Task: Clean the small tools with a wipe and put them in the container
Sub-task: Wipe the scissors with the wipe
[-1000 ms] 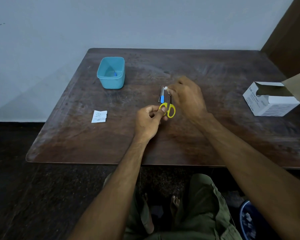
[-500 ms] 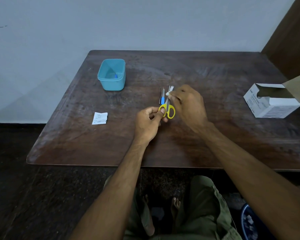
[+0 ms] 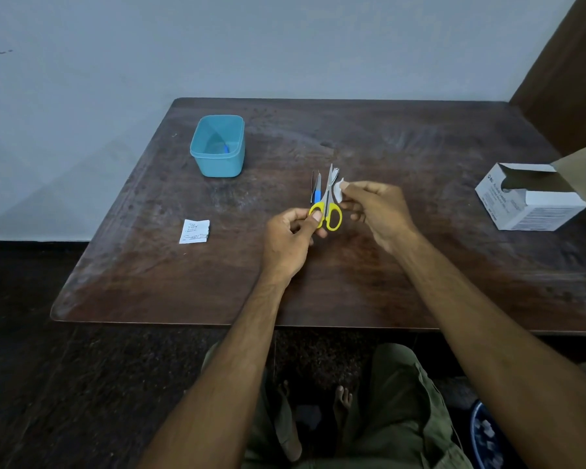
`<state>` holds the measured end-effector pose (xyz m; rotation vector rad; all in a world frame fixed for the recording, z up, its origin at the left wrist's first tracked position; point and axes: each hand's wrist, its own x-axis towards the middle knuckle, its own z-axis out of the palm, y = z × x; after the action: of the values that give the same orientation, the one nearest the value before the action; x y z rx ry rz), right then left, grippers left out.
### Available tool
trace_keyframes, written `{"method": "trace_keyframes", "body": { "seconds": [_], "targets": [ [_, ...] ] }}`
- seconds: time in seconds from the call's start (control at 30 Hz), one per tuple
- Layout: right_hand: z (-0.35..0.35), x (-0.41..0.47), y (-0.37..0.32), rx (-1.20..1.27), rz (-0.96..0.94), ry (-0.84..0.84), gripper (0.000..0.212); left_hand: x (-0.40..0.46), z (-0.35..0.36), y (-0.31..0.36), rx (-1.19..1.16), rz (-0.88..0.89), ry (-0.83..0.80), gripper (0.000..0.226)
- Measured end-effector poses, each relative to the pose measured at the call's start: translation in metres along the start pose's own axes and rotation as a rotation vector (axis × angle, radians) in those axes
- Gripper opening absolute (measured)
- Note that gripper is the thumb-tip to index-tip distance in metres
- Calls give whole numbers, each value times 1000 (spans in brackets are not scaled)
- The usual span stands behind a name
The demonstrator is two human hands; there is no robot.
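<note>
Left hand (image 3: 290,240) grips the yellow scissors (image 3: 328,211) by the left handle loop, thumb on top – blades point away from the person and are slightly apart. Right hand (image 3: 376,211) pinches a small white wipe (image 3: 339,192) just beside the right blade; contact unclear. A second small tool with a blue grip (image 3: 316,191) lies on the dark wooden counter (image 3: 420,157) just left of the blades. Teal container (image 3: 218,147) stands at far left, something blue inside. Torn white wipe packet (image 3: 194,231) lies near the left edge – open white box (image 3: 531,198) at the right.
</note>
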<state>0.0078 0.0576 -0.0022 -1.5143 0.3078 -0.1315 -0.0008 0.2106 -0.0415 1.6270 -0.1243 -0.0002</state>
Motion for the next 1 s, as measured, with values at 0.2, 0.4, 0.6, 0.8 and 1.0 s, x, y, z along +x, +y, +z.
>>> {"method": "trace_keyframes", "body": {
  "seconds": [0.2,0.4,0.6,0.8,1.0],
  "targets": [
    [6,-4,3,-54,-37,-46,12,1,1,-1,-1,-13,1,15],
    [2,-7,0,-199,-9,-97,17,1,1,-2,29,-14,-1,19],
    [5,-10,-6,-237,-59,-73,16,0,0,0,-6,-17,9,21],
    [2,-11,-6,-236,-41,-55,19,0,2,0,11,-12,-9,17],
    [3,-12,-10,-277,-35,-118,17,0,-1,0,-24,-6,1,13]
  ]
}}
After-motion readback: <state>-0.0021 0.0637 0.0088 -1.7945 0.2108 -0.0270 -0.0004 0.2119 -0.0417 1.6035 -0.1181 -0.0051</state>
